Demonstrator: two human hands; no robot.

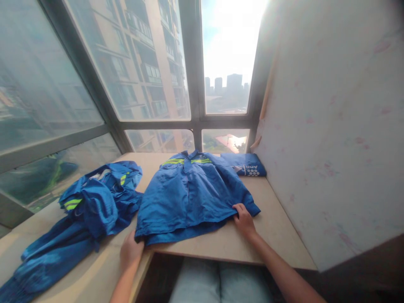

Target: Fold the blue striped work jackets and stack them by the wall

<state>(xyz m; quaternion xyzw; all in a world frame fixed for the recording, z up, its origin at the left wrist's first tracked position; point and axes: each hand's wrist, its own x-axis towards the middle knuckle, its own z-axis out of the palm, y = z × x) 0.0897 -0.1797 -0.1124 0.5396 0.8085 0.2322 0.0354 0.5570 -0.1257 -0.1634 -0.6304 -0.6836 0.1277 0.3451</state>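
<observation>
A blue work jacket (189, 193) with yellow reflective stripes lies spread flat on the wooden table (277, 235), collar toward the window. My left hand (130, 251) is closed on the jacket's lower left hem corner at the table's front edge. My right hand (243, 219) grips the hem near the right sleeve cuff. Both arms reach in from below.
A heap of crumpled blue workwear (91, 206) lies to the left, trailing toward the front left corner. A folded blue garment (246, 165) sits at the back right by the window. A pale wall (331, 126) borders the table's right side. Large windows (142, 63) stand behind.
</observation>
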